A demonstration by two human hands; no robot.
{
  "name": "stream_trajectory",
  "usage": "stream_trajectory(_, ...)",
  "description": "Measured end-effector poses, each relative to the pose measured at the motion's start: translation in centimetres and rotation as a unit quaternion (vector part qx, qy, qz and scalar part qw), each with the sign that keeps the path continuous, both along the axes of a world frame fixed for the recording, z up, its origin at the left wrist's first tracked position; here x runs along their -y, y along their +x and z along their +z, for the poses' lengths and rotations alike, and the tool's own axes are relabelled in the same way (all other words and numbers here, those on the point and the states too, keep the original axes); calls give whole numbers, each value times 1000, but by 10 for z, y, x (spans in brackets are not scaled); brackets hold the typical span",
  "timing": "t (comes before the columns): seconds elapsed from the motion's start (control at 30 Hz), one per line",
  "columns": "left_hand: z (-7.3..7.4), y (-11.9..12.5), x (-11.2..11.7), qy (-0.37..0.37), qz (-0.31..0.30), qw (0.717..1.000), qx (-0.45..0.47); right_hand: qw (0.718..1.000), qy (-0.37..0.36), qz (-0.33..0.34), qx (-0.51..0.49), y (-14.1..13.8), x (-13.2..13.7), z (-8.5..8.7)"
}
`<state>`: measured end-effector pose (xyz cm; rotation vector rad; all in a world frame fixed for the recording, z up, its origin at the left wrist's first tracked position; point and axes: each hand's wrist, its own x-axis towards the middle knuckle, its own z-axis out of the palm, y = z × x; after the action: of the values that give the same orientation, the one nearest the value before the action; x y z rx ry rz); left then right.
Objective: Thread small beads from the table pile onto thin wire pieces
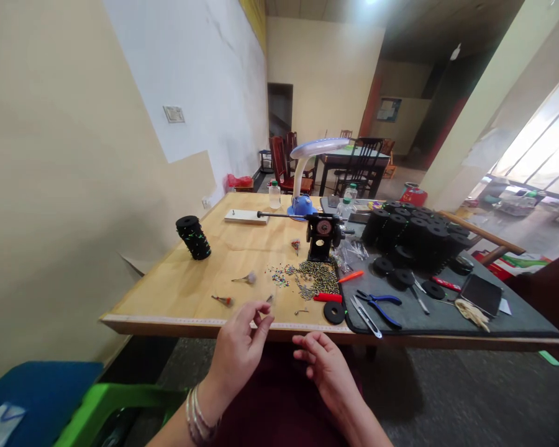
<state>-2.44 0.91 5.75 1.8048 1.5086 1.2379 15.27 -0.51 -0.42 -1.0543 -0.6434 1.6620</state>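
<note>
My left hand is over the table's front edge, thumb and forefinger brought together in a pinch. Whatever it may hold is too small to make out. Lower and to the right is my right hand, fingers curled and pressed together, its contents hidden. A small dark piece shows just beyond my left fingertips; I cannot tell whether it touches them. Close by on the wood lie an orange-tipped tufted piece and a grey tufted piece. Beyond my right hand are a black foam disc and a red-handled tool.
Small metallic pieces lie heaped before a black crank machine with a long rod. A column of black spools stands left. On the grey mat are blue pliers, thread snips and stacked black spools. A blue lamp stands behind.
</note>
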Motion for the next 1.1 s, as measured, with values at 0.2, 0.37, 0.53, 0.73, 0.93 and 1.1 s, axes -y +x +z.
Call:
stream_trajectory(0.2, -24, 37, 16, -228, -170, 917, 278, 992, -18, -36, -119, -7, 4, -3)
stream_trajectory(0.37, -40, 50, 12, -269, -202, 901, 275, 994, 4, -49, -97, -8, 2, -8)
stream_trajectory(0.53, -50, 41, 14, -209, -181, 946, 172, 989, 0, -112, -97, 3, -3, -1)
stream_trajectory(0.73, -60, 37, 19, -175, -180, 966, 62, 988, 43, -131, -75, 7, -5, 4)
stream_trajectory(0.93, -60, 36, 19, -148, -190, 971, 0, 988, 66, -128, -48, 4, -4, 0)
stream_trajectory(1.1, -61, 35, 19, -115, -196, 973, -33, 992, 50, -114, -23, 3, -4, -1)
